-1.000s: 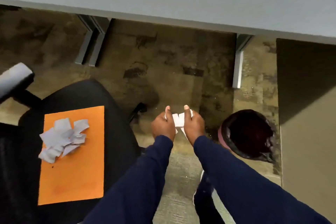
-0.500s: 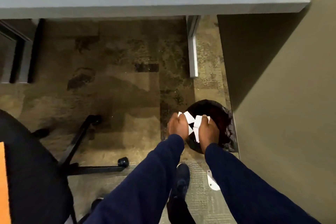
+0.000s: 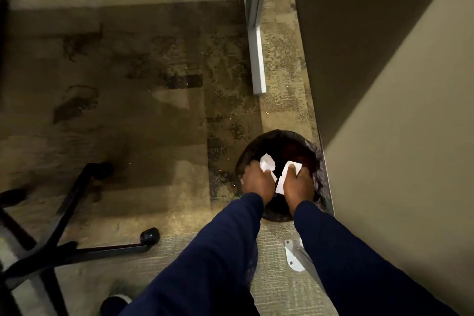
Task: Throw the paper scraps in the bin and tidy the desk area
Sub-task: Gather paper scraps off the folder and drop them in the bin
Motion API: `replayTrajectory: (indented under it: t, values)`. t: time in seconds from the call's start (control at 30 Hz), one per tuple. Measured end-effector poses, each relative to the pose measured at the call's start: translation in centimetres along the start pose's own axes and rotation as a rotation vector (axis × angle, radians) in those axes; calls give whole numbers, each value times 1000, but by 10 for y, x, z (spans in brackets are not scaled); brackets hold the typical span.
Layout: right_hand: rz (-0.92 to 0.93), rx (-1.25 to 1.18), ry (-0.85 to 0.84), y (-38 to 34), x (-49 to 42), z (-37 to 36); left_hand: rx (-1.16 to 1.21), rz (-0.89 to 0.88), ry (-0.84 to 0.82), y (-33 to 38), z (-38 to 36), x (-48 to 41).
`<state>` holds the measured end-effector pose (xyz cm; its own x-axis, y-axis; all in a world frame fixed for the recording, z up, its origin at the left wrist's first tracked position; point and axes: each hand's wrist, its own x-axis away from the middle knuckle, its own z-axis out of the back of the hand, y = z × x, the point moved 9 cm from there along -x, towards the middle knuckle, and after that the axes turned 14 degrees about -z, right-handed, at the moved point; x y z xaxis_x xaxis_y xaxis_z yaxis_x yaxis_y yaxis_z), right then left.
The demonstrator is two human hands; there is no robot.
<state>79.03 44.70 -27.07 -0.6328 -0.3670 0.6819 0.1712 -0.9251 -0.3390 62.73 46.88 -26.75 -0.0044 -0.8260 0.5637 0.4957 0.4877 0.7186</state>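
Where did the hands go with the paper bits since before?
Both hands, left and right, carried the white paper scraps rightward from beside the chair to over the round black-lined bin and lowered them into its mouth. Nothing was let go: each hand still grips scraps.

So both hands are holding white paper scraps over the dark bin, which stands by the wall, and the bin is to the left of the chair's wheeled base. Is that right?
Not quite. In the head view the bin is to the right of the chair's wheeled base, not the left. The rest holds: the left hand and right hand hold white paper scraps over the dark bin by the wall.
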Motion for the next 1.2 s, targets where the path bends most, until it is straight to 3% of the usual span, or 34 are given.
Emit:
replayTrajectory:
  t: [0.3,0.53,0.83,1.2]
  values:
    - [-54,-70,-139,12,-27,-19,-84,-25,-173,-23,-37,-13]
    - [7,-50,-106,3,-9,-16,-64,-81,-126,-12,-17,-4]
    - [178,5,58,-45,73,0,-50,-208,51,29,85,33]
    - [409,72,11,-108,262,-60,-48,-259,281,17,292,124]
